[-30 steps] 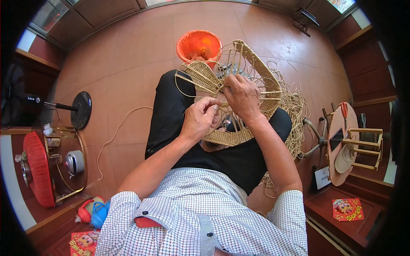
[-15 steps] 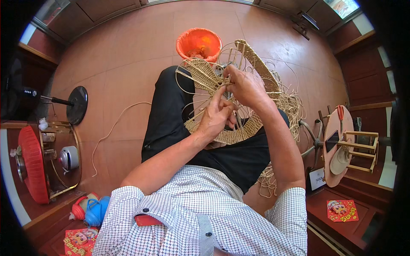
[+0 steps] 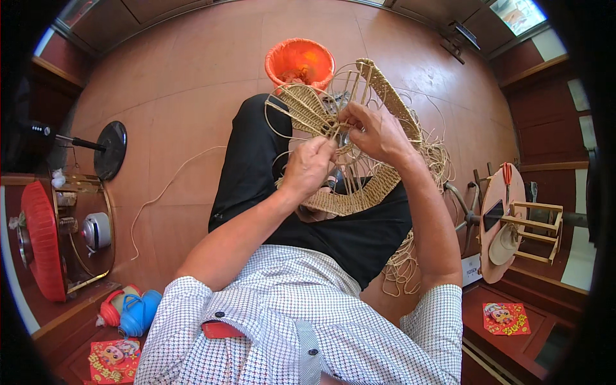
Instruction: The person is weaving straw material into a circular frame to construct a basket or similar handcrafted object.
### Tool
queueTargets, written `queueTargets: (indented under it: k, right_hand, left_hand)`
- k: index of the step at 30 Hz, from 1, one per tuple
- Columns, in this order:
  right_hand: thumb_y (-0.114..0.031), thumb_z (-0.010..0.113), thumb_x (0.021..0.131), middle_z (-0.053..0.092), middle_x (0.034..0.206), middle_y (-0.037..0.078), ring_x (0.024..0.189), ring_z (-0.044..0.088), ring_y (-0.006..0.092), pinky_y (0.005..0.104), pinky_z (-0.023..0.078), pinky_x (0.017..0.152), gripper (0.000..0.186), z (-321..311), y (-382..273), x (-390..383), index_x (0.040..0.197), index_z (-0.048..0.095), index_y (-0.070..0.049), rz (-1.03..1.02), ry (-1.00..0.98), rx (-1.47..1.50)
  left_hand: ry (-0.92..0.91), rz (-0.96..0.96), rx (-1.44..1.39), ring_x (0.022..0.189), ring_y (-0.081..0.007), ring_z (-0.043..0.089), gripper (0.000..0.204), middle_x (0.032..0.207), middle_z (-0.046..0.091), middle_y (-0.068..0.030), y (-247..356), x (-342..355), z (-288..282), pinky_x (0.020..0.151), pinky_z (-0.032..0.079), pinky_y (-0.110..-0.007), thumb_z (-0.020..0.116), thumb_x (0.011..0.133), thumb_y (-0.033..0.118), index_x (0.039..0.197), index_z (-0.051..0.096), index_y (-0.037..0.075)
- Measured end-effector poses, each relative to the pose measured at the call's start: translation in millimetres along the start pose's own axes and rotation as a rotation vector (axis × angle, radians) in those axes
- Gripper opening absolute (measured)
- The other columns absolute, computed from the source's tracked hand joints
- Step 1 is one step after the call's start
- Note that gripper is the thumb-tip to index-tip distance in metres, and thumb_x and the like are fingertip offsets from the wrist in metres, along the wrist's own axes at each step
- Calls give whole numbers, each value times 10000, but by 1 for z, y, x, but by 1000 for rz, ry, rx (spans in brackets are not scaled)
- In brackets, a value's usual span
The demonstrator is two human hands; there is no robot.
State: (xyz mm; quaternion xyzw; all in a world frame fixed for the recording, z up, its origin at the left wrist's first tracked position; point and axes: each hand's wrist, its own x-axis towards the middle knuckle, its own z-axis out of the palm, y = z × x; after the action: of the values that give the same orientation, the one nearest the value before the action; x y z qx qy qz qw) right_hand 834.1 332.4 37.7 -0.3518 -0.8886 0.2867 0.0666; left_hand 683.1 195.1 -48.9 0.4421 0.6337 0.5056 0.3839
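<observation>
A wire-framed basket [image 3: 350,204], partly woven with tan straw cord, lies across my lap. One filled petal section [image 3: 303,106] fans out at its upper left, and a woven side band [image 3: 388,93] rises at the right; bare wire loops show between them. My left hand [image 3: 309,165] is closed at the near side of the frame's middle, gripping cord with its fingertips. Just to the right and farther off, my right hand [image 3: 378,131] pinches cord beside the petal's base. The exact strand between the fingers is mostly hidden.
A heap of loose straw cord [image 3: 436,163] trails on the floor by my right leg. Beyond my knees stands an orange-lined bin [image 3: 300,61]. At right is a round board [image 3: 502,256] carrying a phone and scissors; a fan base [image 3: 110,151] stands left.
My left hand has turned over and closed, back now upward, beside the cord. My right hand has moved slightly, with thumb and fingers a little apart from the left hand.
</observation>
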Motion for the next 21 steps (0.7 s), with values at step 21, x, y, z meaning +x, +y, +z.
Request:
queueTargets:
  k: [21]
  right_hand:
    - [-268,762,1040,679,980,147,946,732,378,480,580,792,290,73,24,-3,1148,577,-72,-287,611,14]
  left_hand:
    - [276,216,-357,550,-21,330,292,714,466,68,98,-74,-310,526,327,-218,617,1168,313,999,657,78]
